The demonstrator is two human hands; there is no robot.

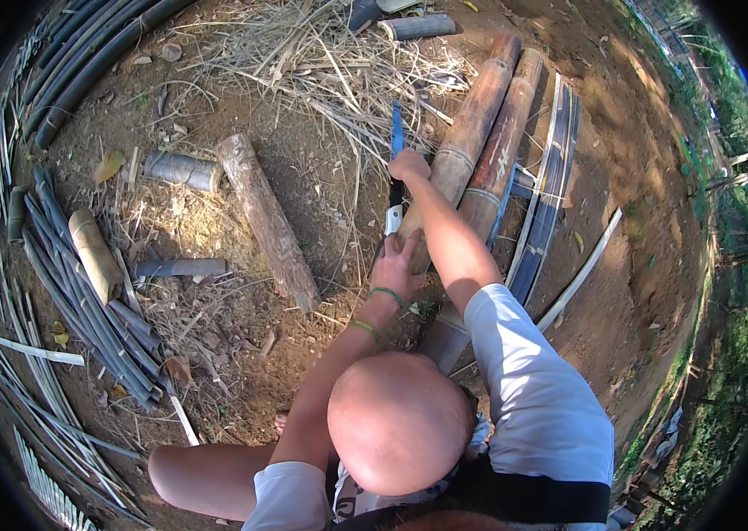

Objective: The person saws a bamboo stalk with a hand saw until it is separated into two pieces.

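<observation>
A saw with a blue blade (397, 128) and a black-and-white handle (393, 219) lies lengthwise along the left side of a thick brown bamboo pole (458, 150). My right hand (409, 165) is closed round the saw where the blade meets the dark handle section. Nearer to me, my left hand (398, 270) grips the same pole close to the handle's lower end, its thumb on top; some of its fingers are hidden. Green bands circle my left wrist. A second bamboo pole (507, 133) runs alongside on the right, passing under my right arm.
Split bamboo strips (555, 186) lie right of the poles. A rough log (268, 217) and short bamboo pieces (181, 170) rest on the dirt to the left, beside a bundle of dark strips (95, 292). Dry straw (303, 62) is heaped ahead. My bent knee (400, 425) rises in front.
</observation>
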